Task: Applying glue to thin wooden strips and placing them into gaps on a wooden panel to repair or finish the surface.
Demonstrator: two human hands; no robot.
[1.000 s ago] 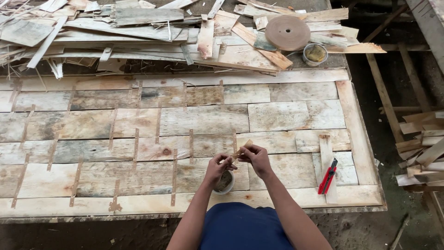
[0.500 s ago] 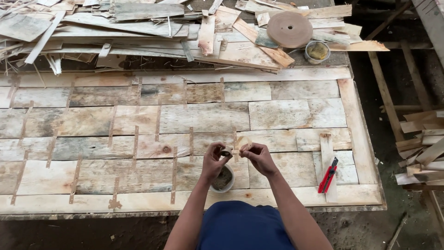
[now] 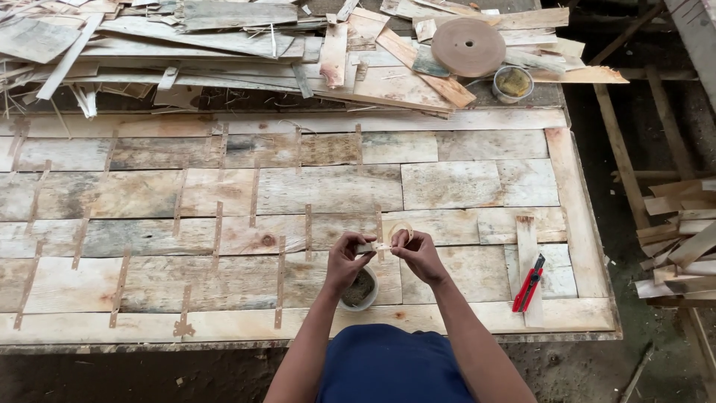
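Both hands meet above the near edge of the surface (image 3: 447, 186), a sheet of pale veneer pieces joined by strips of tape. The left hand (image 3: 347, 260) and right hand (image 3: 418, 254) each pinch, fingertips closed, one end of a short tape strip (image 3: 382, 245) held between them, just above a small round tub (image 3: 361, 289). A red utility knife (image 3: 528, 283) lies to the right. At the far edge sit a brown tape roll (image 3: 468, 46), a tin (image 3: 513, 82) and heaped veneer offcuts (image 3: 186, 45). Dark floor (image 3: 656, 134) lies beyond.
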